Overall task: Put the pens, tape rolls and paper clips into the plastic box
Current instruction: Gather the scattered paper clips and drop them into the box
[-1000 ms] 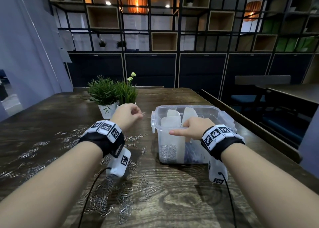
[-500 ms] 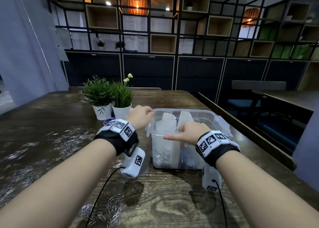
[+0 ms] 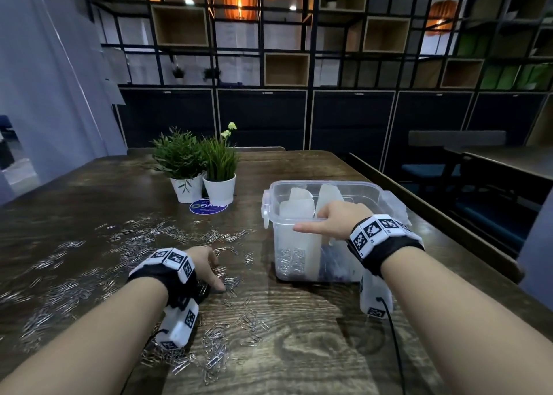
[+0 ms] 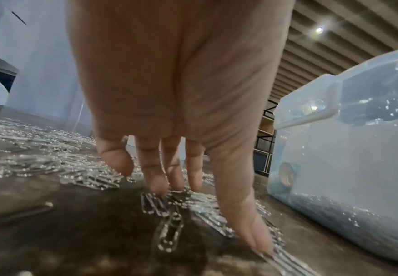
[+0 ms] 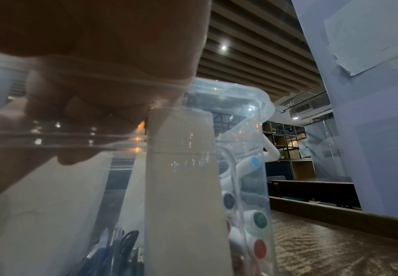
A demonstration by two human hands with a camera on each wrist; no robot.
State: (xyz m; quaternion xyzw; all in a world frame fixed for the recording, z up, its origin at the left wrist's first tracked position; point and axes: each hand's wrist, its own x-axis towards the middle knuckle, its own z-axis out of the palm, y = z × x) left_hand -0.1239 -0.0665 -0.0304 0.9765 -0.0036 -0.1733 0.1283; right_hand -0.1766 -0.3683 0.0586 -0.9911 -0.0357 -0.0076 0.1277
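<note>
The left hand (image 3: 206, 267) was down on the dark wooden table (image 3: 299, 349), its fingers (image 4: 153, 179) extended and a little spread, tips touching a small heap of silver wire paper clips (image 4: 167, 207). In the left wrist view the thumb lay out along the wood over more clips; nothing was yet pinched between thumb and fingers. The right hand (image 3: 332, 219) rested on the near rim of the clear plastic box (image 3: 353, 188), index finger pointing left along the rim and the other fingers curled over the edge inside, steadying it.

The clips under the left hand lay just left of the box's near left corner, so this hand was far nearer them than the right. The carry would probably run rightward and up over the rim, into the left compartment where a layer of clips (image 3: 290, 263) already showed through the wall. Many more clips lay scattered across the table to the left and toward the person.

Pale upright dividers (image 3: 296, 207) split the box. In the right wrist view, pens (image 5: 120, 248) stood in one compartment, and white pieces with coloured round ends (image 5: 259, 218), which I could not identify, lay in another.

Behind stood two white pots of green plants (image 3: 203, 167).
</note>
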